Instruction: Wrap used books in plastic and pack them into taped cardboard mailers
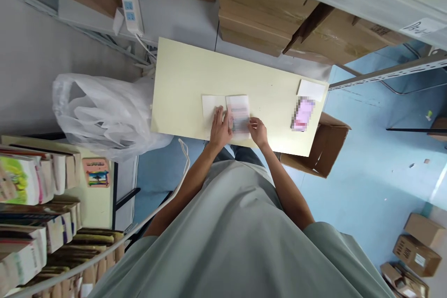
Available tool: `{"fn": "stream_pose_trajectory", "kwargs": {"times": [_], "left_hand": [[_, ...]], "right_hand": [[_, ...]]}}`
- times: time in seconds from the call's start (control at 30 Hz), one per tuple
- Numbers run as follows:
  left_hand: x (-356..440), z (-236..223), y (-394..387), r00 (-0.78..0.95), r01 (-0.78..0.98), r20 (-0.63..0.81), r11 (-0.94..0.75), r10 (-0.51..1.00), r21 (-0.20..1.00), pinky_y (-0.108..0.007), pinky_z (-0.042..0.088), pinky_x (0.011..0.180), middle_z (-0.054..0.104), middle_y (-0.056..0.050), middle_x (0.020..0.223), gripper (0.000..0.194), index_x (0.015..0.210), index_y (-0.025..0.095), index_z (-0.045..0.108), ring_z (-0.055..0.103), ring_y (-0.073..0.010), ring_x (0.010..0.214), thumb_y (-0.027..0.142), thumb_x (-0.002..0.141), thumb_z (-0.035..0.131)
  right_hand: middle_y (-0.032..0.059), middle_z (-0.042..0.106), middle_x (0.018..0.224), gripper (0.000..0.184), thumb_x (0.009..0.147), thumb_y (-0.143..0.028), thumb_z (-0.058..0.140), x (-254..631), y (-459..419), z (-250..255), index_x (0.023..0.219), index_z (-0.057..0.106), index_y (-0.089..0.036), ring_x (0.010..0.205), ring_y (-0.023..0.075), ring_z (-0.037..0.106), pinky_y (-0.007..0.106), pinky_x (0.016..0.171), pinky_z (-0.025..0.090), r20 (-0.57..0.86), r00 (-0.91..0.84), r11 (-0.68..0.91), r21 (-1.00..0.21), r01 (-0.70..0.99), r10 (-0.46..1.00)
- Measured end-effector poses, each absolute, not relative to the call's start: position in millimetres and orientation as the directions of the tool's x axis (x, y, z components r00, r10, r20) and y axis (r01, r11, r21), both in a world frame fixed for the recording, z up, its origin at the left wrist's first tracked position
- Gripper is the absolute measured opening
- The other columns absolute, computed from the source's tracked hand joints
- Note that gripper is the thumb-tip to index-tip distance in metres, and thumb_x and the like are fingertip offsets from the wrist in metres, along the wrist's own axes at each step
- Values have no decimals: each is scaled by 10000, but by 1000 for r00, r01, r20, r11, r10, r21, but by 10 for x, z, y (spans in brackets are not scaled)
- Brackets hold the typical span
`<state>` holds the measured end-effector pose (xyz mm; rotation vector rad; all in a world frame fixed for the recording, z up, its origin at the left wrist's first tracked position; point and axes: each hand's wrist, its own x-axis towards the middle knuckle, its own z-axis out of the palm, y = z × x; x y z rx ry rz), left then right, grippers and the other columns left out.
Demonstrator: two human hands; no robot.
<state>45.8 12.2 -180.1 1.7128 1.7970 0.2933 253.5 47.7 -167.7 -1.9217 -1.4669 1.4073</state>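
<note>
An open book [239, 104] lies on the pale yellow table [188, 70], close to the edge by my body. Its left page is plain white; the right side carries pinkish and grey print, too blurred to read. Across the left page and the fold rests my left hand [220, 128], its fingers stretched out flat. My right hand [258, 131] is at the book's right edge, thumb and fingers pinched together on the page there. Further right on the table are a phone [303, 114], blurred out, and a white box-like item [311, 89].
White plastic bag [104, 111] bulges against the table's left end. Stacked books [42, 172] fill the lower left. A power strip [132, 11] and cardboard boxes [254, 23] line the far side. An open carton [324, 144] sits under the right end; a white cable [167, 200] crosses near my left arm.
</note>
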Motion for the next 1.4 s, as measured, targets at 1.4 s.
{"fn": "stream_pose_trajectory", "kwargs": {"times": [1.4], "left_hand": [[462, -1855, 37, -2, 773, -260, 167, 966, 613, -541, 369, 1383, 490, -184, 1759, 849, 1679, 162, 445, 404, -349, 1677, 76, 859, 647]], "right_hand": [[230, 684, 1389, 301, 1133, -120, 452, 1742, 441, -1366, 1378, 627, -108, 1192, 293, 765, 388, 1000, 638, -539, -303, 88, -388, 918, 786]]}}
